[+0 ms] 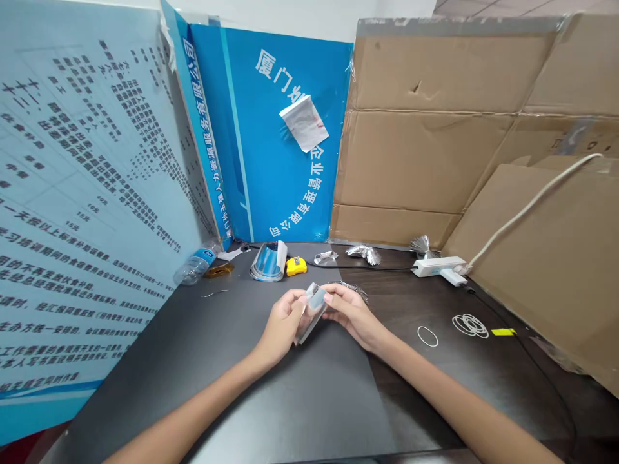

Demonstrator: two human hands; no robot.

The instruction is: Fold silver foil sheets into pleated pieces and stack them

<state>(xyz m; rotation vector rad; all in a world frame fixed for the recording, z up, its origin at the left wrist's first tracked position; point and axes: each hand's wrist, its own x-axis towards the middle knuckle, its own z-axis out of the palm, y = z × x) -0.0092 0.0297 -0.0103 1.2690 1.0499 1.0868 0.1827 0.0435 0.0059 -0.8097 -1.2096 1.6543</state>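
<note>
Shiny silvery piece (313,312) clamped between left hand (280,325) and right hand (355,317)
Thumbs press its face. Beyond the grip, a blue panel (275,174) reads 厦门 and 企业管理有限公司, partly under white paper (305,124); left of it, a printed board (120,206) shows 40元, 15元.

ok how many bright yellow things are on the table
2: the tape measure, beyond the left hand, and a flat tag, just right of the coiled white bands. Anything behind that hand would be hidden.
</note>
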